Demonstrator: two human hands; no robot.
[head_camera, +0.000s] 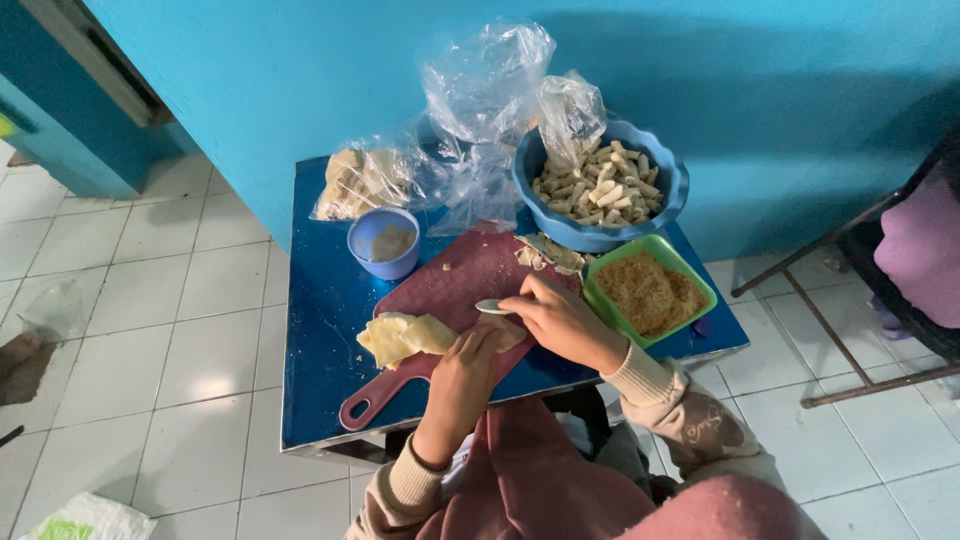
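While both hands work at its near edge, the table (320, 330), blue-topped, stands against a blue wall (300, 80) on a white tiled floor (170, 330). On the table lies a dark red board (450, 290), its handle pointing to 7 o'clock. At 1 o'clock from the board sits a blue bowl (668, 190) of pale cut pieces, with a clear bag (570, 115) tucked in it. More clear bags (480, 100) heap at 12 o'clock, and one at 11 o'clock holds pale wrappers (355, 180). At 3 o'clock from the board is a green tray (700, 275) of crumbs. A small blue cup (385, 245) stands at 10 o'clock.

On the board's near left part lies a stack of yellowish wrappers (400, 338), and scraps (545, 255) sit at its far right corner. The left hand (468, 365) presses on a wrapper just right of the stack, its grip curled closed upon it. The right hand (560, 318), at 2 o'clock from the left, pinches a spoon (492, 307), whose bowl points to 9 o'clock.
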